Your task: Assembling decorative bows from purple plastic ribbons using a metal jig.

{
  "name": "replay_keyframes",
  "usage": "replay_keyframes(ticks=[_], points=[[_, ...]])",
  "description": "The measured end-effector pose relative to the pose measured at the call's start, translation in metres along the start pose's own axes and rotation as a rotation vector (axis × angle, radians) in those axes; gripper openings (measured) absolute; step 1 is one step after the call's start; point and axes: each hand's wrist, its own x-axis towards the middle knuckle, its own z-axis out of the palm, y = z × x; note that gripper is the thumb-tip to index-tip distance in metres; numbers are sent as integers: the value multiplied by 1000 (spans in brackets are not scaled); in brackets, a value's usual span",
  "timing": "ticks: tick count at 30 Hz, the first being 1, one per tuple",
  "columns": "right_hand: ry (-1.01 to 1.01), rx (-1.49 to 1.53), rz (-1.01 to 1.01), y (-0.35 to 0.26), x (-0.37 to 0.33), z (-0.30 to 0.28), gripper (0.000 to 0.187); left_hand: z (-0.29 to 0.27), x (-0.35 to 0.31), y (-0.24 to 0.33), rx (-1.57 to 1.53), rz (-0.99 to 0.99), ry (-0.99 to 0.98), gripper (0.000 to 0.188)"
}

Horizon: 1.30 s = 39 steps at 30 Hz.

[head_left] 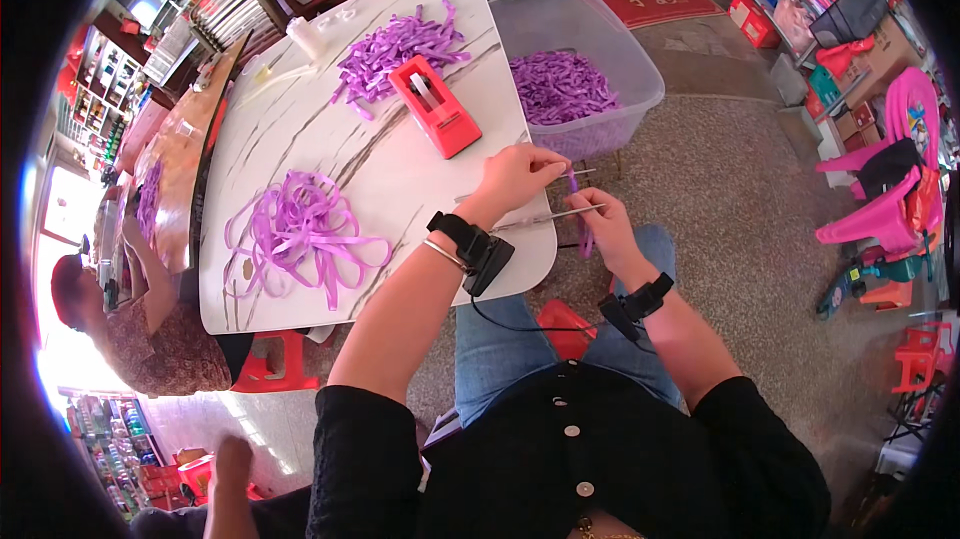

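Observation:
Just beyond the table's right corner, my left hand (pixel 525 175) pinches a purple ribbon (pixel 573 182) between thumb and fingertips. My right hand (pixel 604 227) is closed on the same ribbon a little lower, and its tail hangs below the fingers. Two thin metal rods (pixel 550 216) stick out past the table edge, and the ribbon runs around or beside them; which one I cannot tell. A red tape dispenser (pixel 436 107) stands on the table beyond my left hand. Loose long purple ribbon (pixel 300 229) lies in a tangle left of my left forearm.
Short folded purple ribbon pieces (pixel 400 51) are heaped at the table's far side. A clear plastic bin (pixel 640 89) of similar pieces stands right of the marbled table (pixel 400 174). Another person (pixel 150 324) sits at the left by a wooden table. Pink chairs (pixel 890 204) are far right.

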Motion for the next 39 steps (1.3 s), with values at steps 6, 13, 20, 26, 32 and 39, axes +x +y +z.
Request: replay_keyframes(ticks=[6, 13, 20, 26, 32, 39], points=[[11, 11, -44, 5, 4, 0, 16, 3, 4, 0, 72, -71, -12, 24], [-24, -14, -5, 2, -9, -4, 20, 4, 7, 12, 143, -171, -22, 24], [-173, -276, 98, -11, -105, -14, 22, 5, 10, 15, 227, -188, -32, 31], [-316, -499, 40, -36, -168, -14, 16, 4, 14, 4, 179, -202, -54, 26], [-404, -582, -141, -27, -206, -28, 10, 4, 15, 10, 188, -174, -54, 32], [-311, -659, -227, -18, -229, -29, 12, 8, 26, -16, 109, -132, -80, 27]])
